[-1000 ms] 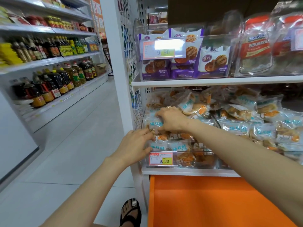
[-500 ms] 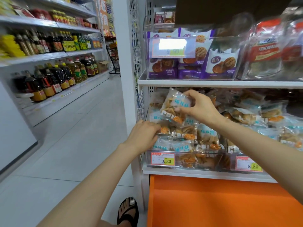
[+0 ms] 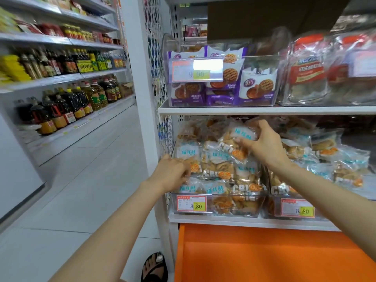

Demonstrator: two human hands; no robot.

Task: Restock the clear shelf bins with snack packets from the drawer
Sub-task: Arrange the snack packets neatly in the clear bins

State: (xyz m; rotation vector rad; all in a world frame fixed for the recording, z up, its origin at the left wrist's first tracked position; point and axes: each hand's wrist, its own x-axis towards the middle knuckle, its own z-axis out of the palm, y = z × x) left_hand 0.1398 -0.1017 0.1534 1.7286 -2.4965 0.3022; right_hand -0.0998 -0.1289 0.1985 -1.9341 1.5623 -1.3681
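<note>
Right hand (image 3: pixel 264 146): we log fingers clasping a clear blue-lettered snack packet (image 3: pixel 238 137) above the clear plastic bin (image 3: pixel 216 213). Left hand (image 3: pixel 173 175): fingers curled against binned packets (image 3: pixel 218 159), grip unclear.

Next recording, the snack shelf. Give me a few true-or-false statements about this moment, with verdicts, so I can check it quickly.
1. The right hand grips a snack packet above the left clear bin. True.
2. That bin's price tag reads 9.90. False: it reads 8.80.
3. The left hand holds a bottle. False: it touches the stocked packets at the bin's left front.
4. The upper bin holds purple waffle packets. True.
</note>
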